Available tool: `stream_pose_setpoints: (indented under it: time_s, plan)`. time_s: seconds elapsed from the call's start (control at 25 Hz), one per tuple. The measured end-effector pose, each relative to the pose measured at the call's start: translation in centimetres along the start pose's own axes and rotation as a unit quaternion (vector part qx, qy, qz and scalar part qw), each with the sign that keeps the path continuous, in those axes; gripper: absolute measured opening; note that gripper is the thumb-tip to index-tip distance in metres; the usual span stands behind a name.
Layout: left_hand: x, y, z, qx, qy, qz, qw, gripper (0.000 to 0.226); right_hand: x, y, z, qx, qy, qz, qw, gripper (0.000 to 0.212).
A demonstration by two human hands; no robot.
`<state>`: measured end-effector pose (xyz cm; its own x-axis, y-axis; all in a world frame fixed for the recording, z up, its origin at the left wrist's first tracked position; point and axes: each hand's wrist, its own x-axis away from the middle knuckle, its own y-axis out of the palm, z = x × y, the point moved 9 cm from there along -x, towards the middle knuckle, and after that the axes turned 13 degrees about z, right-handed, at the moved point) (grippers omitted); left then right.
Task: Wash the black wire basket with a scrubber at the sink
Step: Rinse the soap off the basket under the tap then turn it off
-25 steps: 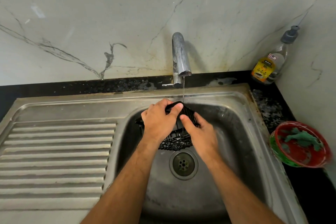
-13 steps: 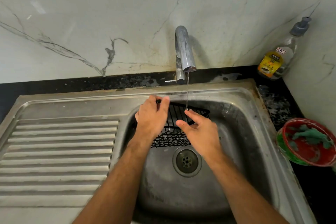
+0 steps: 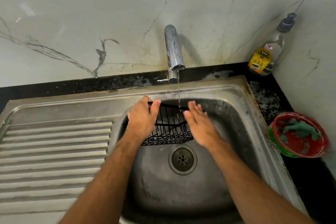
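The black wire basket (image 3: 170, 127) hangs tilted over the steel sink (image 3: 236, 132), under a thin stream from the tap (image 3: 173, 49). My left hand (image 3: 143, 120) grips the basket's far left rim, fingers curled over the wire. Against the basket's right side lies my right hand (image 3: 198, 123) with straight fingers, held flat. The green scrubber (image 3: 300, 129) lies in a red bowl (image 3: 298, 151) on the counter at right, away from both hands.
A dish-soap pump bottle (image 3: 269, 51) stands in the back right corner on the black counter. A ribbed steel drainboard (image 3: 54, 160) fills the left. The drain (image 3: 182, 159) sits just in front of the basket. Marble wall rises behind.
The basket has turned from upside-down to open and tilted under the water. My right hand let go of it and now lies flat against its side.
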<state>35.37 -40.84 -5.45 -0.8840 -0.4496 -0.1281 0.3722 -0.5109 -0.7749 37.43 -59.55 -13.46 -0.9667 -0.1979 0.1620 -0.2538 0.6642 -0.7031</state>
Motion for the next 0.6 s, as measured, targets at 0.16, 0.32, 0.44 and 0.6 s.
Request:
stream_pose_setpoints:
  time_s: [0.16,0.32,0.44,0.6]
  plan:
    - [-0.2,-0.1,0.2,0.022,-0.002,0.006,1.000,0.035,2.4,1.2,-7.4,-0.092,-0.131,-0.005,0.987,0.066]
    - [0.1,-0.5,-0.6,0.009,-0.011,-0.005,1.000,0.037,0.3,1.6,-4.1,-0.028,-0.097,0.021,0.995,0.065]
    - [0.9,-0.6,-0.5,0.004,-0.008,-0.013,1.000,0.033,-1.0,0.6,1.5,-0.062,0.041,0.025,0.997,0.060]
    - [1.9,-0.3,0.0,0.045,-0.013,-0.024,0.999,0.033,-0.5,-0.2,4.4,-0.069,0.162,0.035,0.984,0.071]
